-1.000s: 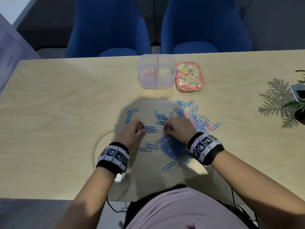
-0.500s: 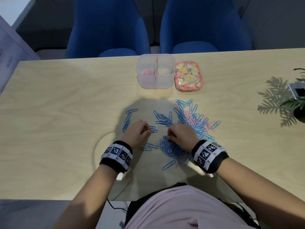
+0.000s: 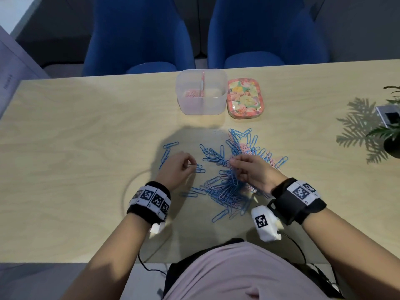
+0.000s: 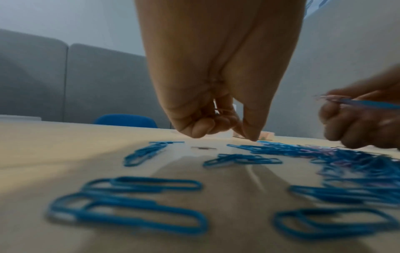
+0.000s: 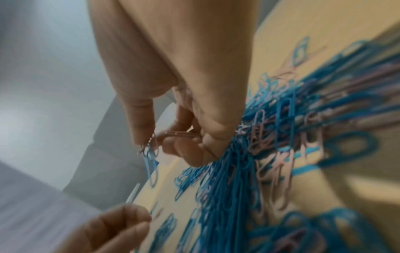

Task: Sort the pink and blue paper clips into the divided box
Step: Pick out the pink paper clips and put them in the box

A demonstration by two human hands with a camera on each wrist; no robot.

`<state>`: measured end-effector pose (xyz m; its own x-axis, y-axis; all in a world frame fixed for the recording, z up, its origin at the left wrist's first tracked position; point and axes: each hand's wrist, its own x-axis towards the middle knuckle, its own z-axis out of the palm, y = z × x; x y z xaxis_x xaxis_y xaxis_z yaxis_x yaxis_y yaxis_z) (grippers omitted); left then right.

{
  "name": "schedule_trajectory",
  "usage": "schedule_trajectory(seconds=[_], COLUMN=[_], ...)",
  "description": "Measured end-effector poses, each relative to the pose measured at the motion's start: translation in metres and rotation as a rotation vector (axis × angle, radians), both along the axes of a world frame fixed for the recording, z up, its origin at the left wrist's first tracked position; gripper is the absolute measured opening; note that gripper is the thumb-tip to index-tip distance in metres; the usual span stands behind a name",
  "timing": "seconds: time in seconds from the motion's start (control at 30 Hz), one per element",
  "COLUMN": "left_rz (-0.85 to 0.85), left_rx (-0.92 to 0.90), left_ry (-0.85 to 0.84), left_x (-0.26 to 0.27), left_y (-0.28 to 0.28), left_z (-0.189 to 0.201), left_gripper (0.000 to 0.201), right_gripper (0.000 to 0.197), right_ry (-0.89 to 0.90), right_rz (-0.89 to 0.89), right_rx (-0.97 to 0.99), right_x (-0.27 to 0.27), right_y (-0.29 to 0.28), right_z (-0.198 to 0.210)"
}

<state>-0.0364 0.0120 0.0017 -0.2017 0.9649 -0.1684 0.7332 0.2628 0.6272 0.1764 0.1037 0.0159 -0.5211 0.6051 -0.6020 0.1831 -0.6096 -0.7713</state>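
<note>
A loose pile of blue and pink paper clips (image 3: 229,187) is spread over the wooden table (image 3: 86,148) in front of me. The clear divided box (image 3: 201,102) stands at the far edge, with pink clips in its left compartment. My left hand (image 3: 190,166) hovers left of the pile, fingers curled, pinching a thin pink clip (image 4: 219,111). My right hand (image 3: 234,165) is raised just over the pile and pinches pink clips (image 5: 179,135). A blue clip (image 5: 151,162) dangles from them. The pile (image 5: 249,171) lies under that hand.
A flowered lid (image 3: 245,95) lies right of the box. A few stray blue clips (image 3: 166,152) lie left of my left hand. A potted plant (image 3: 389,137) stands at the right edge. Two blue chairs (image 3: 138,35) face the table's far side.
My right hand has lifted off the pile and turned, bringing up pink clips with a blue one hanging. The left hand has stayed almost where it was.
</note>
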Motion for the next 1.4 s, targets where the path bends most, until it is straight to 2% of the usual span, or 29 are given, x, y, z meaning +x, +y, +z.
schedule_trajectory(seconds=[0.07,0.17,0.27,0.4,0.53,0.67,0.77,0.83,0.9,0.97,1.03,1.07,1.1,1.17,1.23,1.33,1.4], left_rz=[-0.079,-0.195,-0.210,-0.125,-0.277,-0.325,-0.283,-0.243,-0.214,-0.205,-0.217,-0.229,-0.245,-0.274,-0.287,-0.292,-0.290], left_rx=[-0.020,-0.099,-0.147,-0.070,-0.095,-0.107,-0.057,-0.024,-0.013,-0.024,-0.024,-0.025,-0.026,-0.039,-0.070,-0.141,-0.168], left_ry=[-0.002,0.023,0.111,0.161,0.121,0.175,0.162,0.179,0.202,0.200,0.190,0.192,0.197,0.212,0.210,0.187,0.177], left_x=[0.012,0.028,0.031,0.022,0.026,0.027,0.025,0.023,0.019,0.016,0.015,0.016,0.016,0.017,0.017,0.018,0.019], left_y=[-0.002,-0.002,0.001,0.003,0.000,-0.007,-0.010,-0.011,-0.011,-0.011,-0.010,-0.010,-0.010,-0.009,-0.006,-0.003,-0.002], left_z=[0.001,0.001,-0.003,-0.003,0.000,-0.009,-0.011,-0.012,-0.015,-0.015,-0.014,-0.013,-0.012,-0.010,-0.009,-0.008,-0.008], left_gripper=[0.009,0.016,0.016,0.012,0.015,0.013,0.012,0.014,0.017,0.017,0.016,0.015,0.014,0.011,0.008,0.011,0.016], right_gripper=[0.012,0.013,0.018,0.019,0.018,0.023,0.012,0.011,0.014,0.020,0.025,0.022,0.019,0.013,0.007,0.014,0.013], right_ry=[0.100,0.160,0.167,0.111,0.030,-0.140,-0.488,-0.569,-0.461,-0.293,-0.211,-0.232,-0.285,-0.435,-0.569,-0.675,-0.654], right_rz=[-0.077,-0.112,-0.076,-0.050,-0.037,0.016,0.141,0.147,0.037,-0.087,-0.119,-0.068,0.032,0.277,0.426,0.573,0.620], right_rx=[-0.140,-0.207,-0.166,-0.080,0.008,0.286,0.775,0.971,0.942,0.707,0.458,0.435,0.501,0.770,0.901,0.964,0.955], right_x=[0.002,0.007,0.011,0.016,0.018,0.023,0.029,0.026,0.019,0.006,-0.007,-0.013,-0.018,-0.029,-0.036,-0.045,-0.048], right_y=[0.002,0.003,0.004,0.003,0.000,-0.002,0.008,0.013,0.019,0.026,0.032,0.034,0.035,0.035,0.037,0.041,0.042], right_z=[0.001,0.001,-0.001,-0.009,-0.014,-0.014,-0.013,-0.006,-0.001,0.003,0.005,0.005,0.004,-0.005,-0.013,-0.017,-0.017])
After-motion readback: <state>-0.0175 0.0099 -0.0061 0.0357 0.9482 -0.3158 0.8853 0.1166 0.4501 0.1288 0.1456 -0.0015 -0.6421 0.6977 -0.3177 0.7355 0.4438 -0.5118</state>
